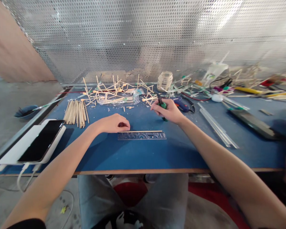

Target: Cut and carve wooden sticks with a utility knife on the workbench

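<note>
Left hand (114, 123) pinches our stick (145, 131) at its 9-o'clock end, likely aligning it with the ruler (142, 136); right hand (171, 111) clasps cutters (163, 105).

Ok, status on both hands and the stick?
Left hand at left end of stick. Right hand holding green-handled tool. Stick along transparent ruler, right end unobstructed.

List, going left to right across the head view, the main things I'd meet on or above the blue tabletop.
Black phone → pile of wooden sticks → left hand → clear ruler → right hand → clear rods
</note>
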Motion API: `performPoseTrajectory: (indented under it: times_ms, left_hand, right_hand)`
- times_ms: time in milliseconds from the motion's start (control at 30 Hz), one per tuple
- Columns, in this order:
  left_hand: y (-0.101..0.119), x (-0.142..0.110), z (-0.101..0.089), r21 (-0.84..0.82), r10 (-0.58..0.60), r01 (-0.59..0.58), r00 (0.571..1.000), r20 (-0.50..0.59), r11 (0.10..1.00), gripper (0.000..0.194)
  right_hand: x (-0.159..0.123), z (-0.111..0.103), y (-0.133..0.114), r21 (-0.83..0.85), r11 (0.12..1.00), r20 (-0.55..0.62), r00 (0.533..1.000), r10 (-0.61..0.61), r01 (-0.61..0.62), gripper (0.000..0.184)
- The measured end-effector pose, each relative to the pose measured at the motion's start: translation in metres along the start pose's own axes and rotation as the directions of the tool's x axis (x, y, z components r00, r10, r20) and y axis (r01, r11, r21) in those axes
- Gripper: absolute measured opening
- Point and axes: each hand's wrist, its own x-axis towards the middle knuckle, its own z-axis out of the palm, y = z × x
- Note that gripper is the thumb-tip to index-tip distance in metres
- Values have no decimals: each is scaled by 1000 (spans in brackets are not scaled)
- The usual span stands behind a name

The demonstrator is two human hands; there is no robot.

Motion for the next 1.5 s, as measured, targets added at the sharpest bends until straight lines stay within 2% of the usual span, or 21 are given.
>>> performPoseTrajectory:
  times_ms: [100, 167, 233, 300, 567, 833, 1100, 1200, 1333, 1433, 1500]
  left_hand:
    - [-1, 0, 1, -11, 2, -2, 1000, -4, 1000, 26]
    - [0, 0, 1, -12, 8, -8, 1000, -12, 1000, 26]
    - [0, 0, 0, -15, 5, -5, 1000, -12, 1000, 26]
    - [2, 0, 0, -19, -1, 1, 1000, -6, 1000, 25]
    - [2, 0, 0, -31, -1, 1, 1000, -6, 1000, 28]
    - [3, -1, -1, -7, -14, 14, 1000, -6, 1000, 26]
    - [-4, 0, 1, 17, -14, 15, 999, -32, 1000, 27]
    - [-7, -1, -2, 60, -37, 43, 995, -88, 997, 28]
    - [-14, -9, -14, 138, -118, 161, 954, -277, 977, 29]
    - [-20, -15, -24, 229, -232, 360, 866, -443, 904, 30]
    - [-23, -19, -29, 262, -311, 483, 809, -498, 836, 29]
  right_hand:
    - [2, -5, 9, -11, 998, 165, 984, 61, -60, 41]
    - [4, -5, 15, -129, 989, 275, 955, 111, -78, 45]
    - [5, -3, 21, -255, 965, 316, 938, 144, -62, 50]
    - [6, -1, 25, -315, 949, 322, 936, 141, -34, 53]
    - [6, -1, 26, -330, 944, 314, 942, 116, -6, 54]
    - [6, 0, 25, -345, 938, 414, 904, 112, 42, 53]
    - [5, -1, 27, -337, 941, 333, 939, 91, 28, 50]
    - [5, -1, 27, -330, 943, 341, 937, 81, 38, 49]
    - [5, -1, 26, -310, 949, 306, 951, 50, 50, 49]
    - [5, -2, 27, -299, 952, 280, 960, 29, 58, 50]
    - [5, -1, 28, -296, 953, 274, 961, 23, 62, 50]
